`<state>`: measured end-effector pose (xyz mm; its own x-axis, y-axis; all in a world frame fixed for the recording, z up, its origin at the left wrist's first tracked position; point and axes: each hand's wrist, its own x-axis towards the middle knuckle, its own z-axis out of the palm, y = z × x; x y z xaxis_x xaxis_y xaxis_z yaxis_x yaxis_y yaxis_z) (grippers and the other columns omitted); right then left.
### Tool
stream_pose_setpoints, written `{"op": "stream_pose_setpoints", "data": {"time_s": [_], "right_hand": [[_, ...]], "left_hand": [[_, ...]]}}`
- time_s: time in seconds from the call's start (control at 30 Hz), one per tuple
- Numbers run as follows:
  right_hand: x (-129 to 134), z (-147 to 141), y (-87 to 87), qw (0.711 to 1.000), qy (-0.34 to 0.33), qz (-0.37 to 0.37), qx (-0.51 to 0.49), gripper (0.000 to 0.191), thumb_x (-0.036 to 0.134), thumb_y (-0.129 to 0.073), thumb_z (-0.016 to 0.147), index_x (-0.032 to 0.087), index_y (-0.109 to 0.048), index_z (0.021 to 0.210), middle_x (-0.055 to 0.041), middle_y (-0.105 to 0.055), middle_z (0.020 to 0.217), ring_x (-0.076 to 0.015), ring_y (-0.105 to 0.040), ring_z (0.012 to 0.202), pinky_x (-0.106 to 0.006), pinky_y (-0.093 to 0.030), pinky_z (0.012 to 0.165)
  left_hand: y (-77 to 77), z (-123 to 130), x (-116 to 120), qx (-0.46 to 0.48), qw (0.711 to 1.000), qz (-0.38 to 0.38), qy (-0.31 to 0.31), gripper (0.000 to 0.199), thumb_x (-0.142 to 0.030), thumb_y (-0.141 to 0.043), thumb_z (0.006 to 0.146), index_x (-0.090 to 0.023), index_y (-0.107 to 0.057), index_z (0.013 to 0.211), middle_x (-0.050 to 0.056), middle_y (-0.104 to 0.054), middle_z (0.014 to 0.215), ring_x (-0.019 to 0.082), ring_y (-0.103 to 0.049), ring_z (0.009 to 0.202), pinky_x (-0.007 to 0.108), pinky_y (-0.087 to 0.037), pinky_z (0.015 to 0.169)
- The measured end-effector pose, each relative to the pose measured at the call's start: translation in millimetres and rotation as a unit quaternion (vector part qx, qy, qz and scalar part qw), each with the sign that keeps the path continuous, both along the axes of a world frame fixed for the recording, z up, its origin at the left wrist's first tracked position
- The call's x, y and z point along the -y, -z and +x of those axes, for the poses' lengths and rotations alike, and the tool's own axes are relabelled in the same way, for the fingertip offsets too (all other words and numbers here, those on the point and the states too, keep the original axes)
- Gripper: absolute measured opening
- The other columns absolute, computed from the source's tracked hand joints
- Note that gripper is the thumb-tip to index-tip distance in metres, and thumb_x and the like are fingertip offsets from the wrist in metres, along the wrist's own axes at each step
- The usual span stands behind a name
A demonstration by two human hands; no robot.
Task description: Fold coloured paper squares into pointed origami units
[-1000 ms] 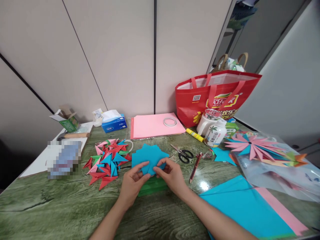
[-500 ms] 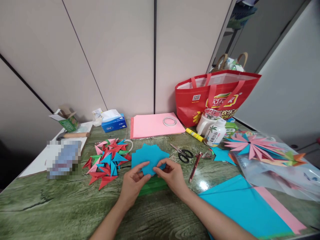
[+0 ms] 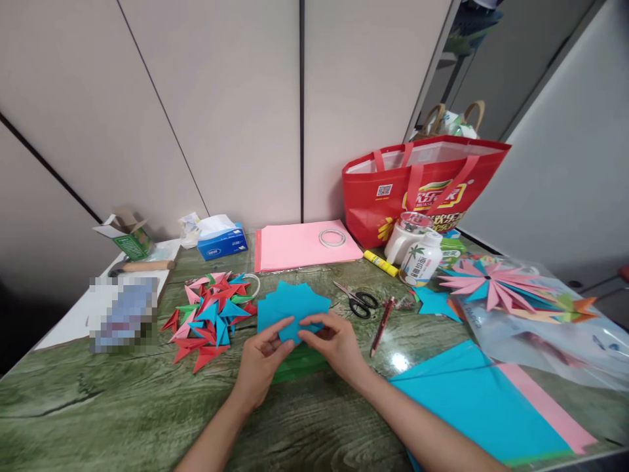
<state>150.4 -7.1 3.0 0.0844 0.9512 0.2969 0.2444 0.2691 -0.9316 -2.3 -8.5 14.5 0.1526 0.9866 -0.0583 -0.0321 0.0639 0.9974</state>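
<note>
A small piece of blue paper (image 3: 289, 332) is pinched between my two hands. My left hand (image 3: 263, 357) grips its left and lower edge with thumb and fingers. On the other side, my right hand (image 3: 337, 337) has thumb and forefinger closed at its right edge. Behind it lie several blue paper squares (image 3: 282, 303), fanned out. Green paper (image 3: 302, 367) shows under my hands, partly covered. To the left sits a heap of folded paper pieces (image 3: 216, 318) in red, blue, pink and green.
Black-handled scissors (image 3: 361, 303) and a red pencil (image 3: 382, 328) lie right of my hands. Pink sheets (image 3: 295, 248) bear a roll of tape (image 3: 333, 238). A yellow glue stick (image 3: 381, 263), white bottle (image 3: 421, 261) and red bag (image 3: 366, 203) stand farther back. Large blue paper (image 3: 472, 406) lies front right.
My right thumb and forefinger have shifted slightly left along the blue paper. Both hands keep hold of it, and the whole view has moved a little.
</note>
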Motion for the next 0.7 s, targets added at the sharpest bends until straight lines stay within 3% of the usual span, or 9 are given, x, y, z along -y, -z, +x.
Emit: {"op": "stream_pose_setpoints", "data": {"time_s": [0.33, 0.57, 0.7], "right_hand": [[-0.5, 0.3, 0.6, 1.000, -0.002, -0.006, 0.006, 0.011, 0.026, -0.068, 0.063, 0.019, -0.069, 0.072, -0.0031, -0.064, 0.068, -0.0152, -0.055, 0.062, -0.023, -0.042, 0.052], [-0.4, 0.7, 0.2, 1.000, -0.003, -0.009, 0.007, 0.010, 0.024, -0.068, 0.063, 0.019, -0.069, 0.071, -0.0028, -0.064, 0.068, -0.0137, -0.052, 0.059, -0.021, -0.041, 0.049], [0.0, 1.0, -1.1, 1.000, -0.004, -0.010, 0.005, 0.011, 0.026, -0.068, 0.062, 0.019, -0.069, 0.071, -0.0023, -0.063, 0.067, -0.0130, -0.053, 0.058, -0.021, -0.041, 0.049]], "left_hand": [[0.0, 1.6, 0.2, 0.131, 0.989, -0.061, -0.002, 0.031, -0.031, -0.065, 0.066, -0.017, -0.068, 0.094, 0.008, -0.067, 0.100, 0.024, -0.058, 0.094, 0.038, -0.048, 0.081], [-2.2, 2.2, 1.2, 0.027, 0.999, -0.035, -0.005, 0.043, -0.023, -0.071, 0.059, -0.015, -0.064, 0.100, 0.005, -0.068, 0.095, 0.023, -0.059, 0.093, 0.032, -0.047, 0.081], [-0.2, 2.7, 1.1, 0.039, 0.999, -0.034, -0.008, 0.042, -0.023, -0.071, 0.059, -0.015, -0.064, 0.100, 0.005, -0.068, 0.098, 0.022, -0.058, 0.095, 0.031, -0.045, 0.082]]}}
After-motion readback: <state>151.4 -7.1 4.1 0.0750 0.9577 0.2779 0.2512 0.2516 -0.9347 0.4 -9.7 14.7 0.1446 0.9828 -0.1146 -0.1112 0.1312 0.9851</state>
